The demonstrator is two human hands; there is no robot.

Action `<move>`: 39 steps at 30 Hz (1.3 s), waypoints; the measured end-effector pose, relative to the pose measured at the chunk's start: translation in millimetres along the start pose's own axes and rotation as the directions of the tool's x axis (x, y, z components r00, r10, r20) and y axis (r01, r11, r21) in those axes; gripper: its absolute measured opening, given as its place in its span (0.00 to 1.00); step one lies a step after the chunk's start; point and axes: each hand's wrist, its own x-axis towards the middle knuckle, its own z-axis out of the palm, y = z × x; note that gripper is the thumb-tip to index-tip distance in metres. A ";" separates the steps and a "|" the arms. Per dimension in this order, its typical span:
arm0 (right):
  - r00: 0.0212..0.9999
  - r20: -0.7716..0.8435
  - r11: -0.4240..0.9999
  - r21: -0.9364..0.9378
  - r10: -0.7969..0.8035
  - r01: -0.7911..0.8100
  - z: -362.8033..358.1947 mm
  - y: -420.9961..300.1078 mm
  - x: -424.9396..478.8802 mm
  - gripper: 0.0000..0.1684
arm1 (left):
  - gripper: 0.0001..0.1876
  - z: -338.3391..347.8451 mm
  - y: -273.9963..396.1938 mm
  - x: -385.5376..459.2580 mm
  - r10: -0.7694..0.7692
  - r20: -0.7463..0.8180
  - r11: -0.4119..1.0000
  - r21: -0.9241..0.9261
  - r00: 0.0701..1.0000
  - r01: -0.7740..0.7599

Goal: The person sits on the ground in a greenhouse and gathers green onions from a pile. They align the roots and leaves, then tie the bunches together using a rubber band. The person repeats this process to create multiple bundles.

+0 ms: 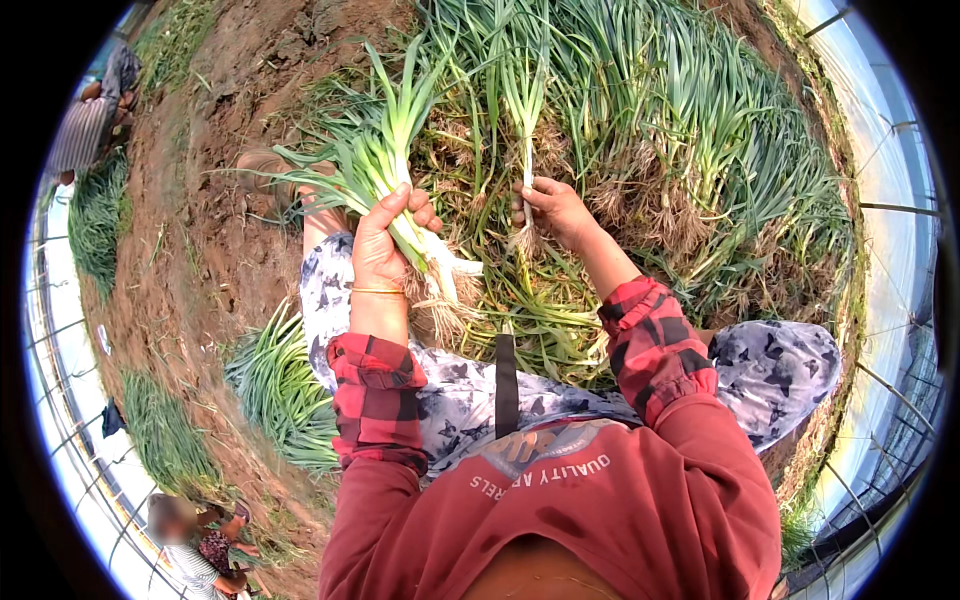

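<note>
My left hand [384,236] is closed around a bunch of leek-like allium plants [390,169]. Their leaves point up and to the left, and their pale stems and stringy roots hang below my fist. In my right hand [553,206], a single slimmer plant [527,154] is pinched by its white stem, upright, with its roots [527,241] just under the fingers. The two hands are apart, in front of my lap. Loose green and yellowed leaves [547,315] cover the ground between my legs.
A large heap of the same plants [682,112], brown roots showing, lies ahead and to the right. Another pile [289,394] rests by my left leg on bare soil [225,150]. Other people [199,551] are at the left edge. Translucent greenhouse sheeting [892,247] curves along the right.
</note>
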 end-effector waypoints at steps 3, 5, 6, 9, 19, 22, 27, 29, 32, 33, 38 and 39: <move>0.997 0.076 0.999 0.036 0.013 -0.016 21.4 -15.7 -42.6 0.13 | 0.09 4.6 -30.9 2.3 0.012 -0.210 0.928 0.365 0.978 0.068; 0.996 0.081 0.998 -0.045 -0.029 0.033 34.8 -8.2 -62.6 0.16 | 0.08 6.4 -53.3 1.7 0.000 -0.150 0.903 0.425 0.989 0.065; 0.994 0.076 0.997 0.000 -0.074 0.074 37.3 4.2 -66.1 0.17 | 0.10 5.3 -63.8 4.3 -0.062 -0.201 0.890 0.431 0.978 0.145; 0.995 0.081 0.963 0.266 -0.054 0.031 48.2 25.7 -76.1 0.22 | 0.15 -9.4 -97.1 5.3 0.071 -0.158 0.898 0.440 0.985 0.006; 0.993 -0.113 0.935 0.350 -0.022 0.060 30.3 -15.1 -29.9 0.25 | 0.14 -2.8 -87.2 -15.2 0.019 -0.109 0.879 0.476 0.994 0.036; 0.991 -0.098 0.990 0.095 -0.097 0.106 31.0 -28.5 -19.6 0.13 | 0.15 -2.7 -77.1 -23.4 -0.008 -0.067 0.897 0.440 0.998 0.037; 0.952 -0.239 0.979 0.020 -0.190 0.201 6.9 -32.3 -23.7 0.10 | 0.15 -10.7 -36.4 -30.5 -0.087 -0.003 0.967 0.239 0.996 0.085; 0.914 -0.372 0.986 -0.097 -0.163 0.137 -11.9 -18.0 -29.3 0.11 | 0.17 -17.6 -22.7 -29.8 -0.118 0.045 0.983 0.145 0.992 0.111; 0.803 -0.504 0.747 -0.655 -0.318 -0.115 -53.8 17.5 -22.7 0.11 | 0.23 -8.0 -12.2 -34.7 -0.115 0.128 0.993 -0.012 0.985 0.117; 0.794 -0.456 0.523 -0.826 -0.402 -0.209 -65.5 31.3 -19.0 0.11 | 0.25 -4.9 -8.1 -36.6 -0.110 0.178 0.989 -0.080 0.978 0.126; 0.890 -0.227 0.636 -0.767 -0.395 0.087 -21.2 41.5 -8.8 0.15 | 0.36 21.5 33.1 -47.0 0.253 0.336 0.966 -0.146 0.907 -0.215; 0.899 -0.150 0.620 -0.769 -0.411 0.155 -2.5 35.7 -1.1 0.16 | 0.39 22.2 41.6 -47.2 0.303 0.375 0.953 -0.108 0.876 -0.283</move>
